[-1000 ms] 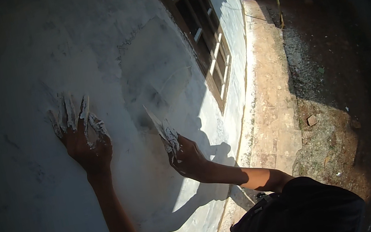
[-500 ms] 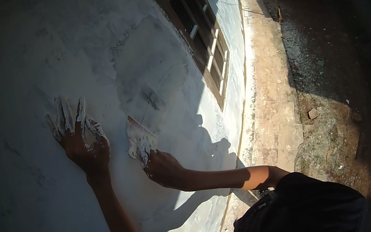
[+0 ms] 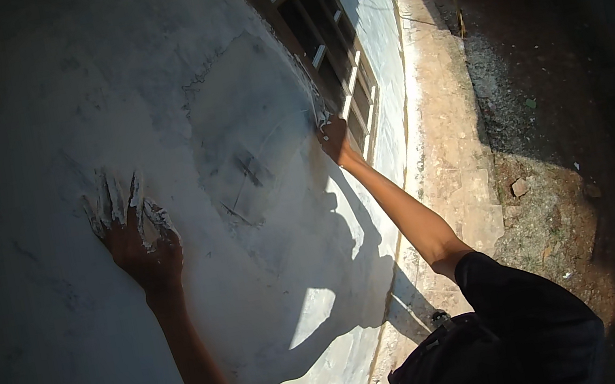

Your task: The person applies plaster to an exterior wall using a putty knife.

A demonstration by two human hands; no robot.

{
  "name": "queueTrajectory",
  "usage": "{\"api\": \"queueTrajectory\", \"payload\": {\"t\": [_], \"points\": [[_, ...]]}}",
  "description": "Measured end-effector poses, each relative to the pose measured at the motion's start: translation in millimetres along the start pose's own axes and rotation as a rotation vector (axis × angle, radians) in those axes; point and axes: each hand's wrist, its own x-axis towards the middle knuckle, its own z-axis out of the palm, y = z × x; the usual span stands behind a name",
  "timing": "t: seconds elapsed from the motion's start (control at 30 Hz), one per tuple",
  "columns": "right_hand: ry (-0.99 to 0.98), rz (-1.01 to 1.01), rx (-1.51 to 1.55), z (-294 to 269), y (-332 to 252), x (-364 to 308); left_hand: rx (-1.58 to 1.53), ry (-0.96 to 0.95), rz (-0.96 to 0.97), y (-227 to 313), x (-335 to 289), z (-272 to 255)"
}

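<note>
- Left hand (image 3: pixel 143 250): at the wall (image 3: pixel 97 352), left of the grey patch (image 3: pixel 251 103); fingers (image 3: pixel 115 199) spread and coated white. Whether anything lies beneath the palm cannot be told.
- Right hand (image 3: pixel 335 140): beside the wooden window frame (image 3: pixel 280 24); fingers curled closed, apparently around a white-smeared hand tool (image 3: pixel 323 117).
- Tool: between right hand and window edge, edge-on; blade shape and contact with the wood too small to tell.
- Risk, frame: a stray stroke at this border could smear paste on the wood or nick it; cause, the tool working so near the edge.
- Risk, glazing bars (image 3: pixel 354 85): a slip past the frame could knock the knuckles; cause, an outstretched arm and a probably slick grip.
- Risk, patch: dark marks (image 3: pixel 248 168) and a ragged ridge (image 3: pixel 242 216) may show through or catch the blade; cause, likely thin or uneven coating.
- Risk, left hand: its coated fingers could print the surface; cause, leaning weight on paste possibly soft.
</note>
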Motion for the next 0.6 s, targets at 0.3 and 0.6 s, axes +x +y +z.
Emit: {"api": "queueTrajectory", "payload": {"t": [0.3, 0.6], "points": [[-0.239, 0.004, 0.14, -15.1, -181.4, -55.9, 0.013, 0.01, 0.021, 0.6, 3.4, -10.8], [-0.547, -0.135, 0.236, -73.8, -290.8, -91.9, 0.034, 0.017, 0.003, -3.1, -3.3, -2.4]]}}
